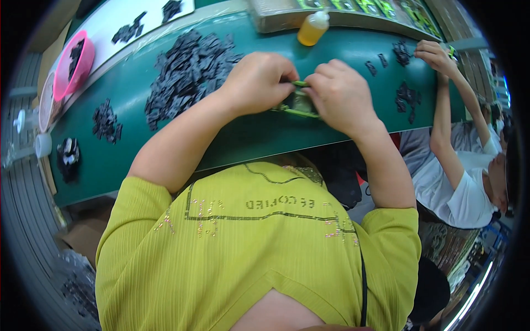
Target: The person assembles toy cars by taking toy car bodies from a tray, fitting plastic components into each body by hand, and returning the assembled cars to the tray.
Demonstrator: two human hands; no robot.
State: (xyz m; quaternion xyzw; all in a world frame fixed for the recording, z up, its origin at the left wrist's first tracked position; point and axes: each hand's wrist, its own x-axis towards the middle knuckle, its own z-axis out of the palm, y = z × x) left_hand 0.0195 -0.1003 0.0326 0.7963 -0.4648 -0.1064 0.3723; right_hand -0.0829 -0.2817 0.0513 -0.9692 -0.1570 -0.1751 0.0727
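Observation:
A small bright-green piece with a dark, partly see-through middle [301,103] is held just above the green table. My left hand [257,81] pinches its upper edge between thumb and fingers. With fingers curled, my right hand [341,95] grips the right side of the same piece and covers part of it. What kind of piece it is, I cannot make out. Beside my left hand spreads a large heap of flat black strips [185,71]. Beyond my hands stands a squeeze bottle of amber liquid [313,30].
A shallow box of green pieces [281,20] lines the far edge. On the left are a pink basket [83,69], a white board [99,36] and small black piles [106,121]. At the right, a co-worker's hands [436,57] work near more black strips [407,99].

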